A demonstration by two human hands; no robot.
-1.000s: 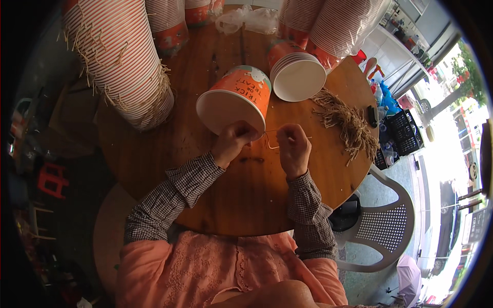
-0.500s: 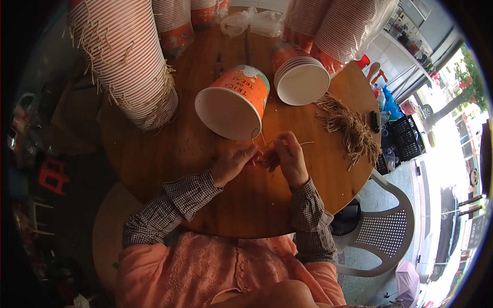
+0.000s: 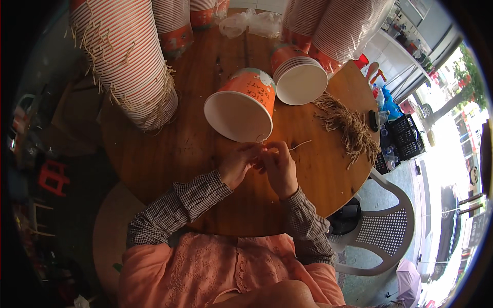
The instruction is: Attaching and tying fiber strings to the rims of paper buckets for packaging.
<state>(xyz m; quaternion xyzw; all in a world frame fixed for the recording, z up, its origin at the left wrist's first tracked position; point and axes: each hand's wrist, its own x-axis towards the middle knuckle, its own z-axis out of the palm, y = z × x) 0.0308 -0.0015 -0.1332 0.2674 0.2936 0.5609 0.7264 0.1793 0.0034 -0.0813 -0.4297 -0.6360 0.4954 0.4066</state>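
Observation:
An orange paper bucket (image 3: 240, 113) with a white inside lies on its side on the round wooden table, its mouth facing me. At the near rim of that mouth, a thin tan cord (image 3: 301, 144) makes a small loop, and its loose end sticks out to the right. My left hand (image 3: 239, 165) pinches the cord just below the rim. Pressed close beside it, my right hand (image 3: 280, 169) also has its fingers closed on the cord. The fingertips overlap, so the exact spot they grip is partly hidden.
A tall leaning stack of buckets (image 3: 123, 64) with cords hanging from it stands at left. Behind the bucket are a short nested stack (image 3: 301, 82) and plastic-wrapped stacks (image 3: 341, 31). A bundle of tan cords (image 3: 349, 128) lies right, near a black object (image 3: 374, 120).
The bucket has shifted a little to the right and turned. My left hand has moved right and my right hand left, so they are closer together. The cord loop at the rim looks smaller.

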